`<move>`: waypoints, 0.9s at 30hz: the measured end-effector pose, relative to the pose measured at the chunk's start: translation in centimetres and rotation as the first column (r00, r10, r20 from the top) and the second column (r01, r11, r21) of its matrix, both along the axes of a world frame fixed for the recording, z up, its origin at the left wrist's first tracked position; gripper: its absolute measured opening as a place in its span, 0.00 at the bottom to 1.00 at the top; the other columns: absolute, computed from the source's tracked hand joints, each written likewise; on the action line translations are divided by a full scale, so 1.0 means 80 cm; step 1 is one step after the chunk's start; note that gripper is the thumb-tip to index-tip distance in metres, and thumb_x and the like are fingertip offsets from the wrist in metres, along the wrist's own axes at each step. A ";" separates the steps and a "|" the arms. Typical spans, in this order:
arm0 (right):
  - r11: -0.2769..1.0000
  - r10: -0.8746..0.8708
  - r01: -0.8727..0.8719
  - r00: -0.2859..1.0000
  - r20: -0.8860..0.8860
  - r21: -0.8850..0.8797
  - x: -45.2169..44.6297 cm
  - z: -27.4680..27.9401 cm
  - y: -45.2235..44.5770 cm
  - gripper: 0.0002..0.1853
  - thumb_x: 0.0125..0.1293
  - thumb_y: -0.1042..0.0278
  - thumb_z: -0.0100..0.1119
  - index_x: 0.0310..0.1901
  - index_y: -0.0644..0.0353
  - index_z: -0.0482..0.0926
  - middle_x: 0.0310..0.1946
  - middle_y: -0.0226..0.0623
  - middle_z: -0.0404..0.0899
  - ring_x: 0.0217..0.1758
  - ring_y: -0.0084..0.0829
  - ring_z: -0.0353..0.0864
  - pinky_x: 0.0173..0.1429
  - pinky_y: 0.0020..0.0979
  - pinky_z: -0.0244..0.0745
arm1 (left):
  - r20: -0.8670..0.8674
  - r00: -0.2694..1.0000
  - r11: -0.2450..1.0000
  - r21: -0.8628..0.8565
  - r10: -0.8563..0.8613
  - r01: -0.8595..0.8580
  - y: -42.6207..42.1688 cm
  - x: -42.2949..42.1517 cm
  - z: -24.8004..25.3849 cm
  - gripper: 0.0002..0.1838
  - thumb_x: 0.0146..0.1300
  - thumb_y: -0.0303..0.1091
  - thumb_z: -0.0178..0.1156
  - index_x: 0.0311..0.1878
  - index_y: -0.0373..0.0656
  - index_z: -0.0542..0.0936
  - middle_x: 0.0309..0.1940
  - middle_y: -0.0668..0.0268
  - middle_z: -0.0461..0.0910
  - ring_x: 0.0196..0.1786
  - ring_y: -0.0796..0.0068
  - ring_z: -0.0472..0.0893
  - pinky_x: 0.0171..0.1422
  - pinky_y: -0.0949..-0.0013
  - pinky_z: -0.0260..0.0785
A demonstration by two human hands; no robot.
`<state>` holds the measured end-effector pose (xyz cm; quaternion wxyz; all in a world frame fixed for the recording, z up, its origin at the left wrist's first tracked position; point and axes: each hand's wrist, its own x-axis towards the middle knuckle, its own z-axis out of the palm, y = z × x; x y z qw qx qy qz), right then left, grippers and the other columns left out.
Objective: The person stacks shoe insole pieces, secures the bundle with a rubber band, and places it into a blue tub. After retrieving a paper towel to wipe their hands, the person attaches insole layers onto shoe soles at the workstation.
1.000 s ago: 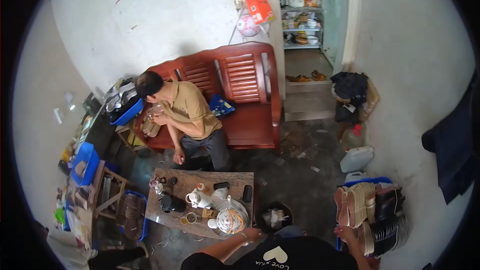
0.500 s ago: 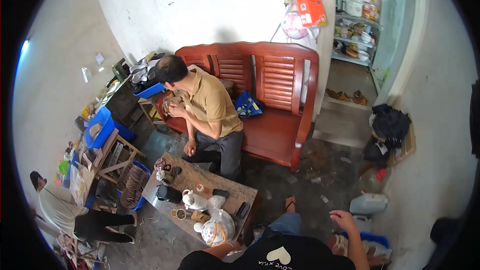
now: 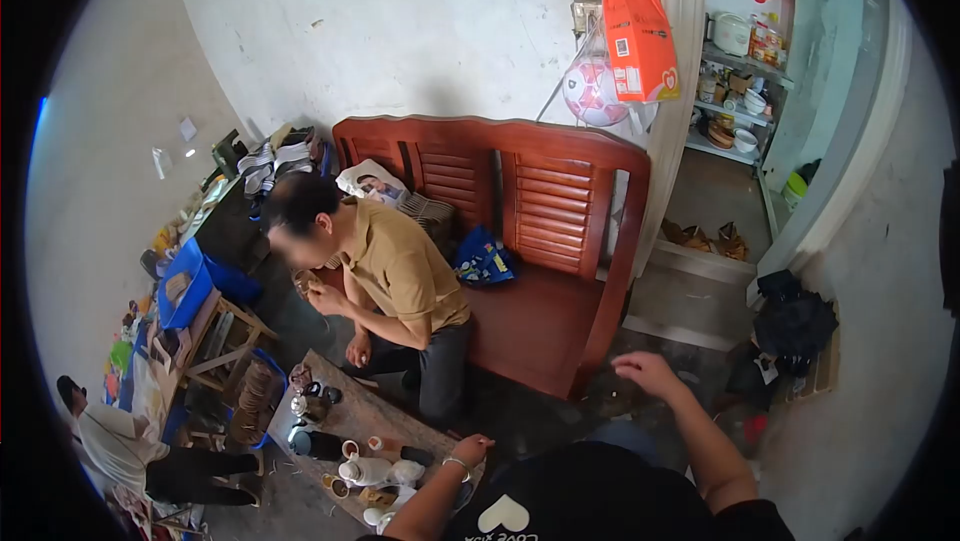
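Note:
My left hand [image 3: 470,449], a bracelet at its wrist, is over the right edge of the stone-topped table [image 3: 345,391]. Its fingers are loosely bent and apart, and nothing shows in them. Out to the right, my right hand [image 3: 645,373] hangs in the air in front of the red wooden bench [image 3: 530,326], fingers loosely spread and empty. On the table stand a white jug [image 3: 365,471], a black flask [image 3: 315,444] and small cups. A person in a tan shirt [image 3: 395,261] sits on the bench and holds a small brown thing near the mouth.
Another person [image 3: 115,441] bends by the workbench at the left. Blue bins [image 3: 187,286] and shoes stand there. A blue bag [image 3: 484,259] lies on the bench. Beyond a step [image 3: 685,296], a doorway shows shelves [image 3: 735,116]. Black bags [image 3: 795,326] lie at the right wall.
The view has shifted and come nearer the bench. My right hand has risen and reached forward; my left hand has moved forward beside the table. The seated person's head has turned and lowered.

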<state>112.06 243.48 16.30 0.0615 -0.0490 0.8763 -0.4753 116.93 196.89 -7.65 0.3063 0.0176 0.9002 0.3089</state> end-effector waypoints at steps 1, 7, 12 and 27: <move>0.997 -0.023 0.026 0.999 0.033 -0.074 -0.033 0.007 0.008 0.15 0.65 0.65 0.64 0.51 0.61 0.82 0.40 0.32 0.84 0.42 0.22 0.81 0.49 0.27 0.76 | -0.077 0.997 0.999 -0.030 -0.028 0.026 -0.002 0.001 -0.007 0.20 0.67 0.52 0.55 0.42 0.44 0.84 0.45 0.53 0.83 0.50 0.50 0.82 0.56 0.54 0.72; 0.831 -0.418 0.262 0.876 -0.240 -0.491 -0.286 0.073 0.103 0.15 0.65 0.66 0.65 0.52 0.59 0.79 0.43 0.29 0.82 0.43 0.17 0.79 0.42 0.23 0.74 | 0.166 0.984 0.954 -0.278 -0.068 0.112 -0.009 0.096 -0.010 0.18 0.63 0.44 0.54 0.48 0.43 0.82 0.46 0.50 0.82 0.51 0.51 0.82 0.56 0.50 0.72; 0.262 -0.622 0.444 0.757 0.202 -0.857 -0.504 0.136 0.196 0.18 0.68 0.62 0.62 0.56 0.53 0.70 0.46 0.32 0.78 0.47 0.24 0.79 0.41 0.27 0.74 | 0.370 0.841 0.890 -0.383 0.394 -0.248 0.061 0.134 0.036 0.18 0.62 0.46 0.56 0.47 0.44 0.83 0.44 0.51 0.83 0.49 0.52 0.82 0.55 0.52 0.73; 0.890 -0.397 0.412 0.911 0.113 -0.198 -0.618 -0.118 0.341 0.16 0.64 0.62 0.61 0.52 0.56 0.80 0.42 0.27 0.81 0.38 0.20 0.78 0.37 0.23 0.71 | 0.031 0.708 0.697 -0.205 0.706 -0.687 0.283 -0.018 0.133 0.21 0.61 0.53 0.60 0.43 0.45 0.85 0.37 0.55 0.86 0.45 0.55 0.84 0.52 0.56 0.75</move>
